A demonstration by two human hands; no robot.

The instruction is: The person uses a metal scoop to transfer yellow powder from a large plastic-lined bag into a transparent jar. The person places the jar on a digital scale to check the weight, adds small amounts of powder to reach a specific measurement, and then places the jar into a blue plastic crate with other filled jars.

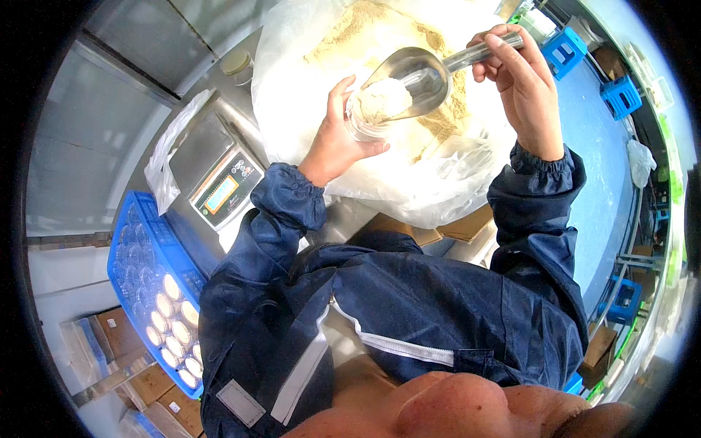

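My left hand (339, 137) is wrapped around a clear jar (368, 130) above a large plastic-lined heap of pale powder (350, 33). In my right hand (520, 76) is the handle of a metal scoop (421, 76), tilted so its mouth rests at the jar's opening. Powder (383, 99) lies in the front of the scoop and at the top of the jar; the lighting is too bright to tell how full the jar is. The clear plastic liner (460, 180) spreads around the heap under both hands.
Left of the heap stands a digital scale (224, 186) with a lit display, a plastic bag (164, 159) beside it. A blue crate (159, 241) holds empty and filled jars. A lidded jar (236, 64) stands behind the scale. Blue stools (564, 52) are at right, cardboard boxes (159, 388) at lower left.
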